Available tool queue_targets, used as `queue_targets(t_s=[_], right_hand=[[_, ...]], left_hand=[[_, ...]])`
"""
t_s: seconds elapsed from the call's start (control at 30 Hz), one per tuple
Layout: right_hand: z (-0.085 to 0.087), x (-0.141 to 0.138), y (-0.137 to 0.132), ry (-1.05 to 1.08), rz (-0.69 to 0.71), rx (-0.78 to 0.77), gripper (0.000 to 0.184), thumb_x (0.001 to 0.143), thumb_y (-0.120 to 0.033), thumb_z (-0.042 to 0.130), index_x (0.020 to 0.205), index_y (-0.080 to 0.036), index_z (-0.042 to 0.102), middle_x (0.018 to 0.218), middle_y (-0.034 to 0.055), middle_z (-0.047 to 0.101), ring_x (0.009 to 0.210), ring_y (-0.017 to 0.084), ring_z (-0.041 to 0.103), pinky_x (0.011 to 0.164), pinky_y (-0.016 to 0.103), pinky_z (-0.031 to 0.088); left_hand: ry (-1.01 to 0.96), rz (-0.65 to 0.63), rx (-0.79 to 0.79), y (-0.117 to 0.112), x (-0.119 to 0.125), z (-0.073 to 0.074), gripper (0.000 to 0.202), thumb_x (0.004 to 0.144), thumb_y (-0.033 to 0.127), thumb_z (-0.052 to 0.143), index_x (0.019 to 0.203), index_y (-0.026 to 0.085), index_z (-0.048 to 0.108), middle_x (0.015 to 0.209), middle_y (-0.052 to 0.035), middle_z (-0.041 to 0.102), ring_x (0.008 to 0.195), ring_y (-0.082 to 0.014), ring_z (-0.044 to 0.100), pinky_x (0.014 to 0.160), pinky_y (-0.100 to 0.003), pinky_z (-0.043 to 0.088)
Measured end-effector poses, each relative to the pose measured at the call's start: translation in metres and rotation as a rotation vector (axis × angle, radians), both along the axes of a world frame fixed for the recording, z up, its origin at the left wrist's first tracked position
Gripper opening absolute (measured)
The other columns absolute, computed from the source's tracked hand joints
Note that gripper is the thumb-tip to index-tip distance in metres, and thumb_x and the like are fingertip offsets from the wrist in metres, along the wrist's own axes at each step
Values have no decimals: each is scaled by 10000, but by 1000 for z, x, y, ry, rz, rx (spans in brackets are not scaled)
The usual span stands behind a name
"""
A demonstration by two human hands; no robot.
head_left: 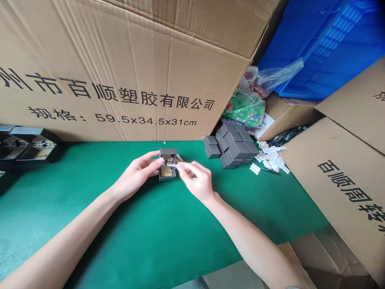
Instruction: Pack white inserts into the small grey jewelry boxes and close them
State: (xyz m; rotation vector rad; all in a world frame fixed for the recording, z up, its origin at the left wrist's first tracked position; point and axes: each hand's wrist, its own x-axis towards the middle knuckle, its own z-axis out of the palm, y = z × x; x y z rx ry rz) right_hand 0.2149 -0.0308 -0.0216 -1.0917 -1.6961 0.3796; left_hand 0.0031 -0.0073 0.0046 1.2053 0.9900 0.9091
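A small dark grey hinged box (167,152) stands opened on the green tabletop, with a yellowish inside in its lower half. My left hand (136,174) grips its left side, the thumb at the hinge line and the fingers behind. At the box's right side my right hand (198,180) is closed, thumb and fingertips pinching a small whitish piece (172,165) at the middle of the box. Exactly what this piece is, I cannot make out. Part of the box's right edge is hidden by my right fingertips.
Stacked closed grey boxes (237,144) stand to the right, beside a pile of white slips (272,156). Opened dark boxes (39,146) sit at far left. Large cartons (135,72) wall off the back and right. Plastic bags (246,106) and a blue crate (325,48) lie behind.
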Motion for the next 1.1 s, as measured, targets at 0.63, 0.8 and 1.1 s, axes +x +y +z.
queue_targets(t_s=[0.63,0.8,1.1], right_hand=[[1,-3,-3,-251,-14,106,234,960,-280,562,911,-267,790,635,4,717,510,127,598,553,265,514],[1,-4,-6,-370,18,159,265,964,-240,533,917,-262,792,629,-5,724,526,130,625,556,263,513],[1,0,-4,-417,85,78,239,953,-201,547,924,-268,775,754,2,779,647,149,702,639,257,530]], left_hand=[[113,-102,20,-2,3,10,512,842,610,710,1228,276,748,1175,-53,790,1087,-301,733,896,-355,615],[134,-110,36,-3,4,11,514,821,615,723,1199,270,770,1137,-51,800,1073,-312,728,867,-343,612],[141,-56,43,-5,5,10,490,713,608,810,1081,285,816,866,-38,809,944,-350,744,794,-437,637]])
